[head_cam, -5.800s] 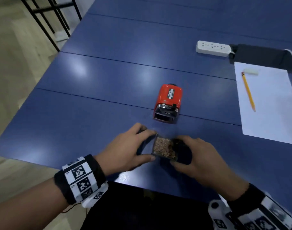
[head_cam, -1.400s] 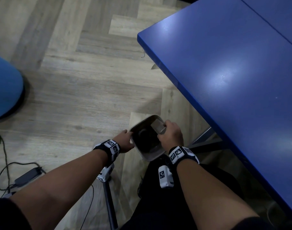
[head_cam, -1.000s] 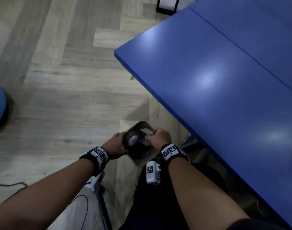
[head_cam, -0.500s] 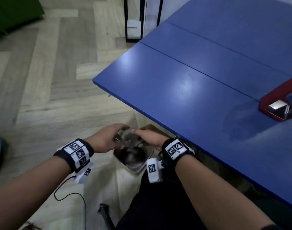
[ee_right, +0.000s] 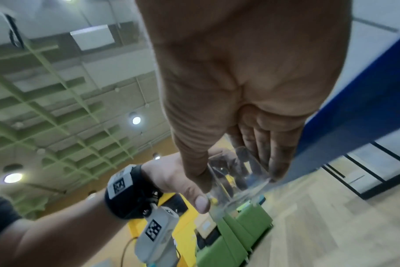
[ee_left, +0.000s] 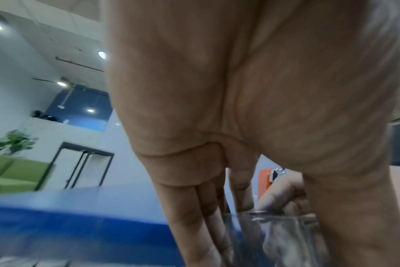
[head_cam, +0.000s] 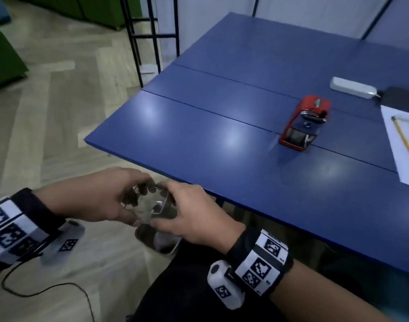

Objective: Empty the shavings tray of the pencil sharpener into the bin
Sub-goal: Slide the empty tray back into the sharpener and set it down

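Shavings tray point(head_cam: 150, 206): small clear plastic box, see-through walls, no shavings visible inside; held off table's near edge, between both hands, directly above bin. Exact tilt hard to tell through blur.

Bin point(head_cam: 162, 247): metal-rimmed, dark inside, on floor below tray, mostly hidden by hands.

Pencil sharpener point(head_cam: 304, 124): red body, chrome clamp on top, standing on blue table, well apart from tray; tray slot at front open and vacant.
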